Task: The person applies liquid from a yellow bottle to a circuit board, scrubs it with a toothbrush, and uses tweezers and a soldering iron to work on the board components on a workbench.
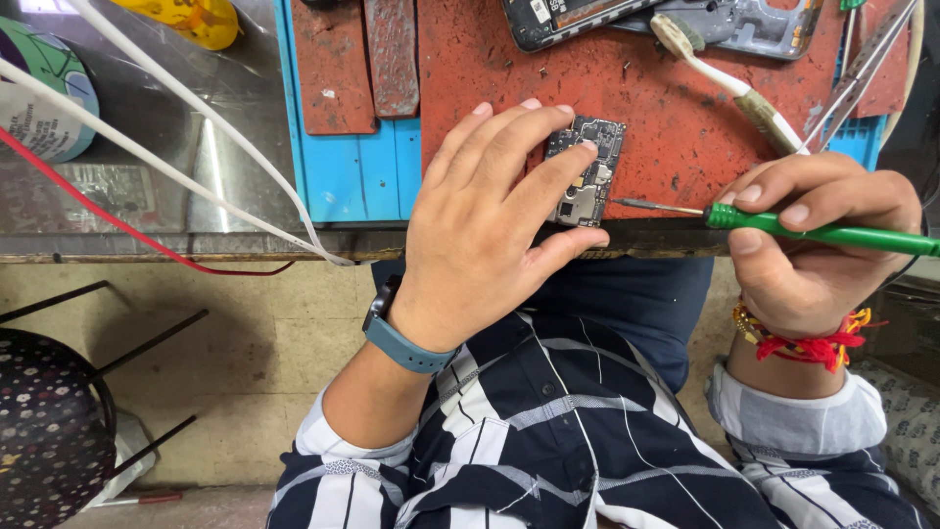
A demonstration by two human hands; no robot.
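My left hand (pixel 485 230) covers part of the circuit board (pixel 590 171). The phone (pixel 568 20) and metal frame (pixel 759 24) run off the top edge; the screwdriver (pixel 822 231) handle runs off the right.

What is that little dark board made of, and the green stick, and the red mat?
The circuit board looks like dark rigid laminate with small metal shields that glint grey. The green tool seems glossy plastic with a thin dull metal tip. The red mat looks like matte rubber or silicone, scuffed and pitted, though the picture cannot settle which.
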